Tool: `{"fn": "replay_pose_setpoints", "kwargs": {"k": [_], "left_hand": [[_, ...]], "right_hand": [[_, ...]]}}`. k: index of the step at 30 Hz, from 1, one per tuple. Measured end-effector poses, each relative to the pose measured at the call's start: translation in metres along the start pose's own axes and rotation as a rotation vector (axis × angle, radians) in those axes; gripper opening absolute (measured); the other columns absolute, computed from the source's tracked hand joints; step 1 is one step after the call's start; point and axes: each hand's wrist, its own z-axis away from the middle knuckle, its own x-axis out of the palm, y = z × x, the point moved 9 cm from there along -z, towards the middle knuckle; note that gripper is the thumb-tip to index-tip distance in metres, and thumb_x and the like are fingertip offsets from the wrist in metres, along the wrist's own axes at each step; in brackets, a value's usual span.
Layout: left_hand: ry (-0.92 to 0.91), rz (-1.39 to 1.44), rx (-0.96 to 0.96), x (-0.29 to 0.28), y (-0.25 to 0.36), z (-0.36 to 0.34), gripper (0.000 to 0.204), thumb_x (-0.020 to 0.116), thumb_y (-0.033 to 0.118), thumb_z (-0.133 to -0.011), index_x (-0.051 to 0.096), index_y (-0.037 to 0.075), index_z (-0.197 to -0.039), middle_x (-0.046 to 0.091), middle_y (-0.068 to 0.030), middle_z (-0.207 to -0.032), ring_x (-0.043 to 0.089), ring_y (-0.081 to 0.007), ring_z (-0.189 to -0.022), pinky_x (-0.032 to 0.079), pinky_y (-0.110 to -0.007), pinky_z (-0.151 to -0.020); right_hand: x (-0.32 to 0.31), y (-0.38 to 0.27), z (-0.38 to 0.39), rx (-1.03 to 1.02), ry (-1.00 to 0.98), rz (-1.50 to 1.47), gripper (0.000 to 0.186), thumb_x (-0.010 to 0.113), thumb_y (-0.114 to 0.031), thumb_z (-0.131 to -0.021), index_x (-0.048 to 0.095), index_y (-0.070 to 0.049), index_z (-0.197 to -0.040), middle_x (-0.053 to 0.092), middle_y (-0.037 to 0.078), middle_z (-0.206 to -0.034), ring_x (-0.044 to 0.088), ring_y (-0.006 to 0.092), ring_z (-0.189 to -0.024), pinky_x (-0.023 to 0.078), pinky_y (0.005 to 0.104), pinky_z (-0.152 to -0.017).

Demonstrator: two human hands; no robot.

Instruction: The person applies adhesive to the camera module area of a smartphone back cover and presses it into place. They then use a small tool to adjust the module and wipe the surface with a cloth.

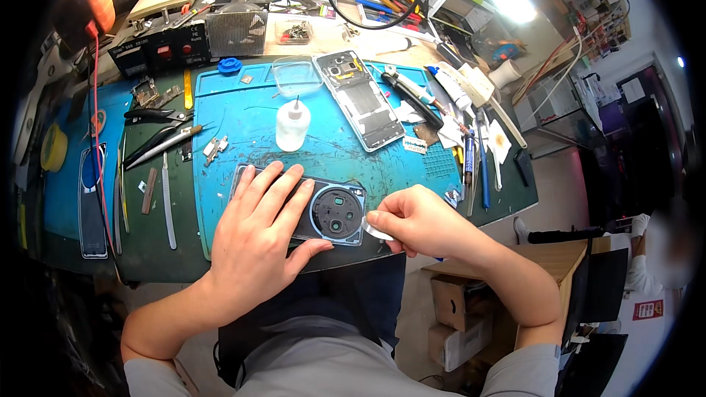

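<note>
A dark phone back cover (300,234) with a large round camera ring (337,213) lies on the blue mat, near its front edge. My left hand (263,222) rests flat across the cover's left part with the fingers spread, hiding much of it. At the cover's right end, my right hand (413,222) pinches a thin, rounded silver pry blade (377,230) between thumb and fingers. The blade meets the edge beside the camera ring; whether it is under the edge, I cannot tell. Behind the cover stands a white dropper bottle (293,126) with a thin tip.
An opened phone body (360,101) lies on the blue mat (246,125), past the bottle. Tweezers and cutters (158,132) lie left, beside another phone panel (93,202). A razor blade (415,145), pens and tubes crowd the right. A clear tray (298,76) sits behind the bottle.
</note>
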Motion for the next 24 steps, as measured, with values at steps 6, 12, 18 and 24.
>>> {"fn": "replay_pose_setpoints", "kwargs": {"k": [6, 12, 18, 24], "left_hand": [[0.008, 0.007, -0.001, 0.000, 0.000, 0.001, 0.072, 0.089, 0.036, -0.075, 0.066, 0.000, -0.133, 0.060, -0.0177, -0.144, 0.050, -0.0393, -0.140, 0.036, -0.058, -0.120], [0.010, 0.014, 0.006, 0.000, 0.001, 0.000, 0.072, 0.089, 0.036, -0.075, 0.066, -0.001, -0.132, 0.060, -0.0177, -0.143, 0.050, -0.0395, -0.140, 0.036, -0.058, -0.120], [0.020, 0.007, 0.004, -0.001, 0.000, 0.001, 0.072, 0.089, 0.037, -0.076, 0.066, -0.001, -0.132, 0.060, -0.0179, -0.143, 0.050, -0.0395, -0.140, 0.036, -0.058, -0.120], [0.030, -0.004, 0.006, 0.000, 0.000, 0.004, 0.072, 0.089, 0.037, -0.075, 0.066, -0.001, -0.132, 0.060, -0.0179, -0.143, 0.051, -0.0398, -0.139, 0.037, -0.058, -0.119]], "right_hand": [[0.003, -0.001, 0.001, -0.042, 0.028, 0.005, 0.036, 0.064, -0.029, -0.104, 0.069, -0.003, -0.081, 0.062, -0.001, -0.060, 0.052, 0.0056, -0.050, 0.041, 0.0258, -0.047], [0.002, -0.006, 0.003, -0.179, 0.079, 0.104, 0.035, 0.066, -0.027, -0.103, 0.069, -0.002, -0.079, 0.062, -0.001, -0.060, 0.052, 0.0060, -0.051, 0.042, 0.0272, -0.049], [0.006, -0.007, 0.004, -0.080, 0.025, 0.079, 0.037, 0.066, -0.028, -0.103, 0.068, -0.002, -0.078, 0.062, -0.001, -0.060, 0.054, 0.0067, -0.053, 0.043, 0.0282, -0.051], [0.017, -0.002, 0.004, 0.056, -0.067, -0.011, 0.040, 0.065, -0.031, -0.105, 0.068, -0.003, -0.077, 0.065, 0.000, -0.064, 0.056, 0.0061, -0.053, 0.043, 0.0247, -0.049]]}}
